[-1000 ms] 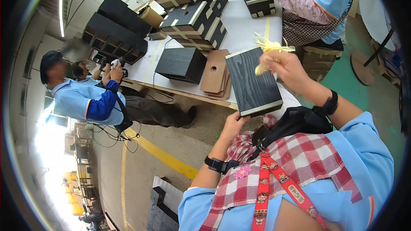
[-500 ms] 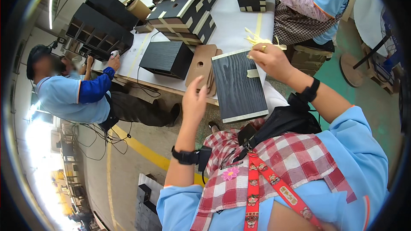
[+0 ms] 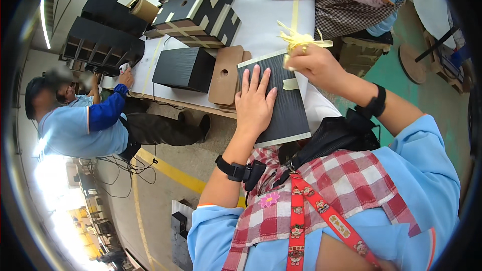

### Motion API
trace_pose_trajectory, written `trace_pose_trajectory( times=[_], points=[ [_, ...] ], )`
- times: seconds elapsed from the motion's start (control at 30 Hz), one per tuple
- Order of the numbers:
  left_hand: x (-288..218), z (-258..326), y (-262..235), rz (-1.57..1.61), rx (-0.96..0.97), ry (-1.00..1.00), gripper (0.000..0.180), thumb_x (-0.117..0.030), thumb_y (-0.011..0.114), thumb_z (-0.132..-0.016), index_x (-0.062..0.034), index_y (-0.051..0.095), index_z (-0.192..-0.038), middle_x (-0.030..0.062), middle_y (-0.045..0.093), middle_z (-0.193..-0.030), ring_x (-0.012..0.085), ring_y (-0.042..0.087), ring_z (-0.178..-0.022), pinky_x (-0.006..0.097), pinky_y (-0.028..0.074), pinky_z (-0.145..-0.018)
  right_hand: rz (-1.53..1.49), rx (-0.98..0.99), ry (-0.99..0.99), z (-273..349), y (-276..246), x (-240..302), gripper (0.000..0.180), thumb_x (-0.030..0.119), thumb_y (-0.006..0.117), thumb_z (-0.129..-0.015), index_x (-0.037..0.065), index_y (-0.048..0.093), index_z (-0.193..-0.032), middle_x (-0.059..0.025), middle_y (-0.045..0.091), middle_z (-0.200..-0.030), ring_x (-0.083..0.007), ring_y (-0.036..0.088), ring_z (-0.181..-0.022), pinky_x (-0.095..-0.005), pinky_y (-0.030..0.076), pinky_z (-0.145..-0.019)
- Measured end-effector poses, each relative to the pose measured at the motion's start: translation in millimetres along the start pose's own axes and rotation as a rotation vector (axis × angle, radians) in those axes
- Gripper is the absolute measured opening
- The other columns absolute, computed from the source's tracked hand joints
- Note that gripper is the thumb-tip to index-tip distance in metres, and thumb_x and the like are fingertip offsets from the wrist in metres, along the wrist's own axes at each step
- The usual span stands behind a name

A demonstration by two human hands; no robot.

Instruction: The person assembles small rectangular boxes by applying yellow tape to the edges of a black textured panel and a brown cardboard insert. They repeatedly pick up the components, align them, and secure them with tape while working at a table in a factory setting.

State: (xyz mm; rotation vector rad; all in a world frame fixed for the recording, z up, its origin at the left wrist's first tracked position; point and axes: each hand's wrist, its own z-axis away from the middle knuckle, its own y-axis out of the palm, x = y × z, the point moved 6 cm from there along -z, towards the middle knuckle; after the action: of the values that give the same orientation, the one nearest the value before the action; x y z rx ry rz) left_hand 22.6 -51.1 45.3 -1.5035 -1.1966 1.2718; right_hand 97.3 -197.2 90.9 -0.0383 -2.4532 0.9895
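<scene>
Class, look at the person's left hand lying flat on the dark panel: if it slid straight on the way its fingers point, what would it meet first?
Probably the bunch of pale yellow tape strips held by the right hand, just beyond the flat black ribbed panel; the left hand points there, though depth is unclear.

The left hand (image 3: 255, 104) lies flat, fingers spread, on a dark textured panel (image 3: 283, 108) with pale edges that overhangs the near edge of the white worktop (image 3: 261, 25), while the right hand (image 3: 314, 65) is closed around a bunch of pale yellow tape strips (image 3: 300, 40) at the panel's far corner. Just left of the panel lie brown cardboard pieces (image 3: 226, 75) and a black box (image 3: 183, 69), with stacks of black boxes (image 3: 201, 12) banded in pale tape beyond. At the worktop's left end a seated person in a blue shirt (image 3: 75, 125) reaches onto it.
</scene>
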Motion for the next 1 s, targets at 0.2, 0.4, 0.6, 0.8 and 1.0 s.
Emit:
trace_pose_trajectory(
  times=[0.2,0.4,0.6,0.8,1.0],
  points=[
    [-1.3,-0.5,-3.3,0.002,0.002,0.006,0.048,-0.032,0.043,-0.093,-0.0162,0.039,-0.138,0.0097,0.031,-0.145,0.0313,0.026,-0.135,0.045,0.037,-0.096,0.19,0.104,-0.258,11.8,34.8,11.5,0.008,0.009,0.056,-0.07,0.006,0.061,-0.076,-0.0063,0.058,-0.086,-0.022,0.054,-0.084,-0.0325,0.043,-0.076],
    [-1.5,-1.7,-2.8,0.006,-0.015,0.018,0.046,-0.03,0.043,-0.093,-0.0143,0.04,-0.136,0.0111,0.032,-0.144,0.0329,0.028,-0.133,0.043,0.038,-0.097,-0.042,0.194,-0.139,11.1,16.1,-3.5,0.011,0.007,0.058,-0.069,0.005,0.063,-0.079,-0.0045,0.058,-0.084,-0.0227,0.054,-0.082,-0.033,0.043,-0.075],
    [-1.5,-2.4,-2.9,0.038,-0.026,0.036,0.046,-0.03,0.044,-0.093,-0.0139,0.041,-0.136,0.0113,0.033,-0.144,0.0338,0.028,-0.133,0.042,0.037,-0.098,0.038,0.2,-0.313,16.5,31.4,12.6,0.008,0.013,0.058,-0.073,0.009,0.063,-0.079,-0.0021,0.057,-0.083,-0.0203,0.054,-0.081,-0.0324,0.042,-0.075],
    [-3.0,-2.1,-1.9,0.033,-0.021,0.022,0.046,-0.03,0.043,-0.093,-0.0136,0.041,-0.136,0.0114,0.033,-0.144,0.0339,0.028,-0.133,0.041,0.036,-0.1,-0.25,0.328,0.01,56.6,-58.1,-5.6,0.007,0.006,0.06,-0.078,0.004,0.066,-0.082,-0.0047,0.061,-0.079,-0.0191,0.058,-0.073,-0.0311,0.047,-0.065],
    [-2.9,-1.7,-2.2,0.036,-0.003,0.011,0.046,-0.031,0.042,-0.093,-0.013,0.04,-0.136,0.011,0.033,-0.144,0.0329,0.027,-0.133,0.042,0.031,-0.104,-0.377,-0.032,0.601,66.3,-56.7,-52.8,0.018,0.009,0.052,-0.088,-0.004,0.064,-0.094,-0.0097,0.06,-0.079,-0.0132,0.061,-0.065,-0.0254,0.049,-0.059]
  ],
)
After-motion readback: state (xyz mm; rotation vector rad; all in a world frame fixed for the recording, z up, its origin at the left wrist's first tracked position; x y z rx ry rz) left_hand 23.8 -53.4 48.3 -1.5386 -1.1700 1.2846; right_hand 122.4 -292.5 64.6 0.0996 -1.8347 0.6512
